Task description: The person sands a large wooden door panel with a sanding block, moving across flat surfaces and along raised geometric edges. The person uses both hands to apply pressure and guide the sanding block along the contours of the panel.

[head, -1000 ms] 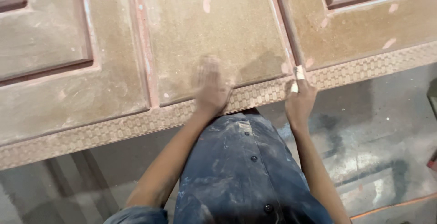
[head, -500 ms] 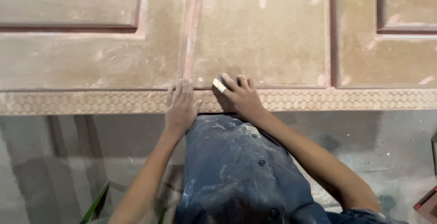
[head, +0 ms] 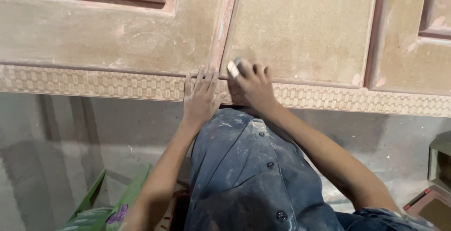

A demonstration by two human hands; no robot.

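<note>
sanding pad, small pale folded piece (head: pixel 233 67), sits at upper centre of the frame, pinched under the fingertips of the right hand (head: pixel 253 86) and pressed onto the dusty brown panelled wooden door (head: pixel 300 38), just right of a vertical reddish groove (head: pixel 224 24).

- handling, as a judgement: pad looks thin, light and bendable; likely gritty, so not slippery. best held as now, fingertips on top and thumb at the edge. too small to tell wear.
- right hand fingers: curled together, clamped on the pad.
- left hand (head: pixel 201 97): flat, fingers straight and slightly spread, holding nothing; palm on the carved basket-weave border strip (head: pixel 94 84) that runs across the frame along the door's near edge, touching the right hand's side or just beside it.
- door: judged heavy and stiff, lying flat like a desk top; surface matt with dust, pale filler patches at upper right. recessed panels at upper left and far right.
- person's dusty blue button shirt (head: pixel 253 174) fills lower centre.

packages and labels:
- green sack-like bag with a purple mark (head: pixel 110 207), lower left, on the grey concrete floor (head: pixel 56 137); print not readable.
- dark box-like things with red edging (head: pixel 430 203), lower right corner; kind unclear.
- no signs visible.
</note>
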